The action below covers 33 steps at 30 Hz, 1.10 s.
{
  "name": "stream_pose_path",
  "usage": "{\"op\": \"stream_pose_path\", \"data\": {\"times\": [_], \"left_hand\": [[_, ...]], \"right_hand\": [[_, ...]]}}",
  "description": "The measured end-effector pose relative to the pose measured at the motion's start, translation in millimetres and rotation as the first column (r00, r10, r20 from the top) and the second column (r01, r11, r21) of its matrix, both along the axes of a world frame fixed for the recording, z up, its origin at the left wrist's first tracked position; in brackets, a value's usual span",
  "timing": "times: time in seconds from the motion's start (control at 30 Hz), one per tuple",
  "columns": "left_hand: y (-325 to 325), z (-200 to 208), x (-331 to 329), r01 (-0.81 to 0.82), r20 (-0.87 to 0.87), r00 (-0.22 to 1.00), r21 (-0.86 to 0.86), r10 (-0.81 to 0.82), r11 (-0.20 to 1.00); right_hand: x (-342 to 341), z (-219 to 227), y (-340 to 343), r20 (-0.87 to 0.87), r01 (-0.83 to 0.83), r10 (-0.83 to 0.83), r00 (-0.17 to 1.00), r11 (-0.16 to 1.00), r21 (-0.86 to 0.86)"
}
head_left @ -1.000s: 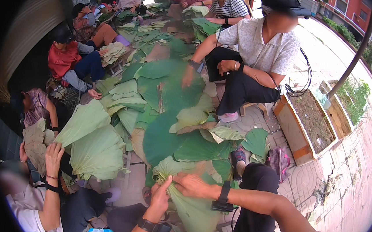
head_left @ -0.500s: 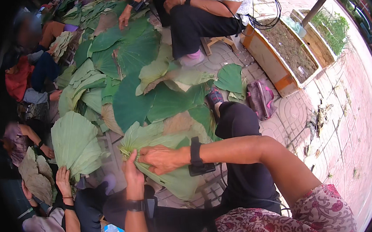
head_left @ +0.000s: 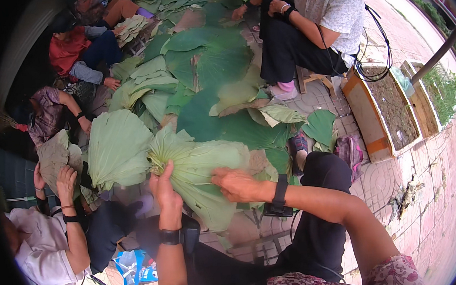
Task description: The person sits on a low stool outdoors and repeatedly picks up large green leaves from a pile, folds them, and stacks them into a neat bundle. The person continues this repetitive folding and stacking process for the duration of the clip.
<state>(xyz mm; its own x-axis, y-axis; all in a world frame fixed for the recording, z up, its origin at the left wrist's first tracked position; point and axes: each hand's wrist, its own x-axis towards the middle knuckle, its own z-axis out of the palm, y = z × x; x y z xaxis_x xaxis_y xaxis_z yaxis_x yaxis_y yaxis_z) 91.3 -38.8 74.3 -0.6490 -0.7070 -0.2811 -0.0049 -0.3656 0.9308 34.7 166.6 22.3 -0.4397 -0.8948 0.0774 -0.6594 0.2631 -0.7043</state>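
Note:
A pale green lotus leaf bundle (head_left: 203, 163) fans out over my lap, its ribs drawn together at the left into a pleated end. My left hand (head_left: 166, 196) is closed around that gathered end, thumb on top. Lower on the bundle, my right hand (head_left: 242, 185) has its fingers curled and pressed together on the leaf's surface. The two hands are apart, with ribbed leaf between them. Another folded pale leaf (head_left: 119, 147) is just left of my bundle. Beyond my hands, large dark green lotus leaves (head_left: 209, 57) lie in an overlapping heap.
At the left a co-worker in a pale shirt (head_left: 47, 245) holds a brownish leaf (head_left: 58, 157). Another person (head_left: 320, 20) sits at the far right of the heap. Soil-filled boxes (head_left: 382, 112) and a pink checked bag (head_left: 350, 153) stand right. A blue-white packet (head_left: 136, 267) lies lower left.
My right hand has moved away from my left hand, rightward along the leaf. The co-worker's near hand has left the pale folded leaf and is now at the brownish leaf. The view has shifted.

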Motion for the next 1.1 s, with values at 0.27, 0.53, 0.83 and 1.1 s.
{"op": "stream_pose_path", "data": {"times": [0.27,0.53,0.83,1.1], "left_hand": [[-12,6,6,-0.004,-0.099,0.995,-0.028,0.002,1.0],[-23,22,28,-0.062,-0.071,0.996,-0.015,0.061,0.998],[-31,33,42,0.016,-0.119,0.993,0.127,0.0,0.992],[-32,46,43,0.05,-0.061,0.997,0.198,-0.038,0.979]], "right_hand": [[-21,-37,18,-0.052,0.057,-0.045,0.998,0.964,0.259],[-40,-68,45,-0.254,0.304,-0.227,0.94,0.896,0.324],[-155,-102,76,-0.639,0.641,-0.283,0.715,0.631,0.437],[-227,-146,70,-0.571,0.707,-0.422,0.704,0.49,0.51]]}}
